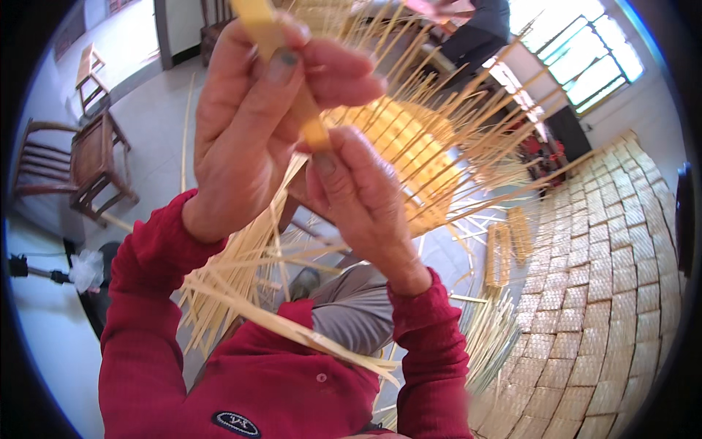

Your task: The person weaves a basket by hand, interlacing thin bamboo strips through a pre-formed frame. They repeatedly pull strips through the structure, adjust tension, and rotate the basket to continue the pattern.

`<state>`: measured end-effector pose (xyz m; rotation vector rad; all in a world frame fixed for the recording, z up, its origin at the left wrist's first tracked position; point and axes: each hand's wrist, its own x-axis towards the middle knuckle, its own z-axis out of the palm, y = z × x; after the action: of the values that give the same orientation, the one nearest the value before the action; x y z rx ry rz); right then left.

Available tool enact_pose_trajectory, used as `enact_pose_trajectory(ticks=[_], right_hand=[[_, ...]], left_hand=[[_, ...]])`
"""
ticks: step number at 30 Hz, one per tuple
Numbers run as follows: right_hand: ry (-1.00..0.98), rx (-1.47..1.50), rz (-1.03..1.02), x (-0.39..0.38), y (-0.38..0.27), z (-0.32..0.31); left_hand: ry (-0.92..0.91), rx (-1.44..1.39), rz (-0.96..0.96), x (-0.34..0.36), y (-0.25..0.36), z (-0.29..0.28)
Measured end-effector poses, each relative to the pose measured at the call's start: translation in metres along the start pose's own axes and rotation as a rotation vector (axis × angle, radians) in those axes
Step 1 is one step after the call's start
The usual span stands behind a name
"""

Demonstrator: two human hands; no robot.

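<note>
Held up close before me is a flat yellow bamboo strip point(311, 124). My left hand point(245, 132) pinches its upper part between thumb and fingers, the other fingers loosely bent. At the strip's lower end, my right hand point(365, 201) has it between thumb and forefinger. Behind my hands is a partly woven yellow bamboo piece point(424, 157) with many long stakes fanning out from its edge. A pale split strip point(292, 333) lies across my lap. Beyond it, to the left, a loose heap of bamboo strips point(212, 318) spreads out low down.
Piles of woven bamboo pieces point(585, 293) stand along the right side. Thin strips point(486, 340) lie beside them. A wooden chair point(99, 157) is at left, a bench point(91, 77) near the doorway. Another person in dark clothing point(479, 33) is at the back.
</note>
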<state>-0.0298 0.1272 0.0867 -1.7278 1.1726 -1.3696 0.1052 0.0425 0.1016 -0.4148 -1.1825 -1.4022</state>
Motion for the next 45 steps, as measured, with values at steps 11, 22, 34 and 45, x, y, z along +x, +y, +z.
enact_pose_trajectory(ticks=[11, 22, 34, 45], right_hand=[[-0.064, -0.561, 0.66, -0.157, -0.046, -0.141], [0.074, -0.057, 0.944, -0.283, -0.029, -0.164], [0.069, -0.689, 0.596, -0.258, 0.008, -0.153], [0.109, -1.065, 0.474, -0.354, 0.014, -0.176]], left_hand=[[0.327, -0.006, -0.194, 0.005, 0.009, -0.042], [-0.088, -0.064, -0.812, -0.098, -0.128, 0.012], [-0.564, 0.415, -0.926, -0.116, -0.115, -0.02], [-0.018, 1.091, -0.226, 0.059, -0.139, -0.17]])
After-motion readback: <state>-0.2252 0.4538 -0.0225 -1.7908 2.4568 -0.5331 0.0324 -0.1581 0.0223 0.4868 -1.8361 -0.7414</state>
